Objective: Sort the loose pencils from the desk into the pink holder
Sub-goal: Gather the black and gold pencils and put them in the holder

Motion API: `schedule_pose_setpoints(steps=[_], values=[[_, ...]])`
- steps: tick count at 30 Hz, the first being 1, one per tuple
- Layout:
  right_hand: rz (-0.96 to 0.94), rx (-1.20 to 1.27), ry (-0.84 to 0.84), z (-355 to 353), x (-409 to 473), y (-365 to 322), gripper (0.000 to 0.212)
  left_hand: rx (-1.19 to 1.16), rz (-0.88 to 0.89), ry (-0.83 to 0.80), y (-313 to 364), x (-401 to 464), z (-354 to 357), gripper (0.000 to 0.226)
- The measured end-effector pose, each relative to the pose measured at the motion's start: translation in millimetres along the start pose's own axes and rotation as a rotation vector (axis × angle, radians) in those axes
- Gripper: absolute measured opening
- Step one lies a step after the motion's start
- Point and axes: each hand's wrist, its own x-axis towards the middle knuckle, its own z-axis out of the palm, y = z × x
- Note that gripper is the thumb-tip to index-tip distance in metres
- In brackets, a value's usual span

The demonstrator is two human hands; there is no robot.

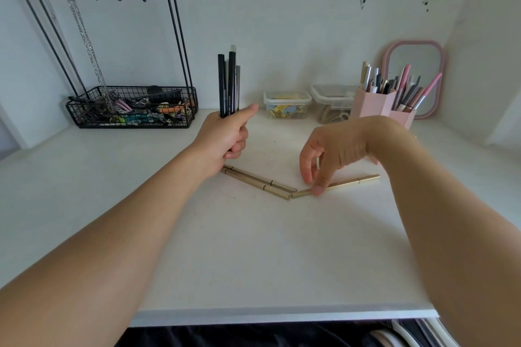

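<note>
Pencils: I see three gold pencils lying loose on the desk; two lie side by side [258,182] running from under my left hand toward the middle, and a third gold pencil [349,182] angles off to the right, so together they form a shallow V.
Dark pencils [229,84]: a bunch of black and grey ones stands upright in my left hand.
Left hand [225,136]: fingers clenched round the lower ends of the dark bunch, thumb pointing right, held just above the desk.
Right hand [329,149]: arched over the third gold pencil, thumb and fingertips [318,190] pinching it near its left end while it lies on the desk.
Pink holder [379,105]: at the back right of the desk, with angular cups, already crowded with pens and brushes.
Desk [253,248]: white and matte, with a pale front edge nearest me.
Back row: a black wire rack [129,105] with hooks, hanging chains and a basket of small items at the left; two clear lidded boxes [287,104] in the middle; a pink-framed mirror [414,73] leaning against the wall behind the holder.
Room: plain white walls closing round the desk, a few dark marks on the back wall.
</note>
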Motion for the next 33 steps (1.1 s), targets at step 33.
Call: schedule_pose_setpoints(steps=[33], values=[[-0.620, 1.324, 0.675, 2, 28, -18, 0.005, 0.135, 0.043, -0.283, -6, -9, 13, 0.039]])
